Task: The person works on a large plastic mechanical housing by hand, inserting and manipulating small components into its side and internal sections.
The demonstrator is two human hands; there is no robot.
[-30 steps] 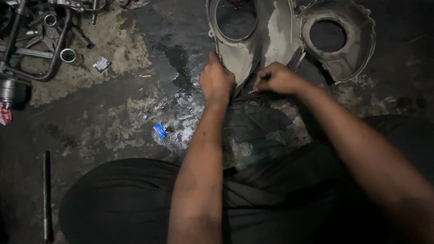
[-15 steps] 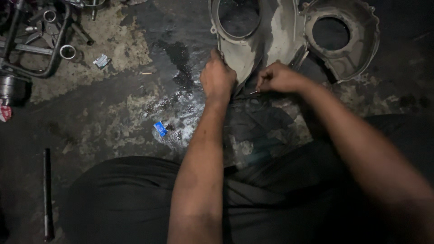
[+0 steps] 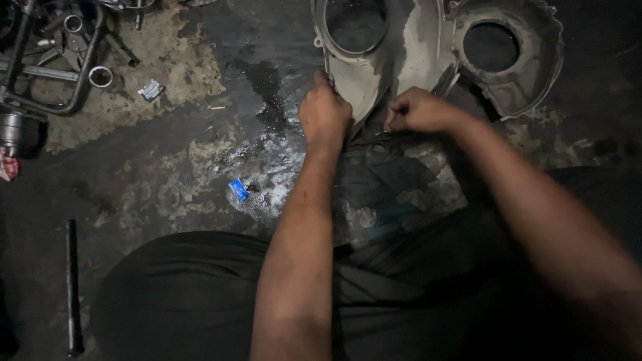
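A grey metal engine cover (image 3: pixel 408 53) with two large round openings lies on the oily floor in front of me. My left hand (image 3: pixel 324 115) is closed on the cover's lower left edge. My right hand (image 3: pixel 418 110) is pinched shut near the middle of its lower edge, and a small thin object seems to be between the fingers; I cannot tell what it is. Both forearms reach out over my dark trousers (image 3: pixel 200 294).
A small blue scrap (image 3: pixel 238 189) lies on the wet floor left of my left arm. Metal rings, tubes and tools (image 3: pixel 60 60) are piled at the upper left. A dark rod (image 3: pixel 72 287) lies at the lower left. A white scrap (image 3: pixel 151 89) sits on sandy ground.
Both hands stay at the cover's lower edge. The view has shifted slightly, so the cover and hands sit a little more to the right.
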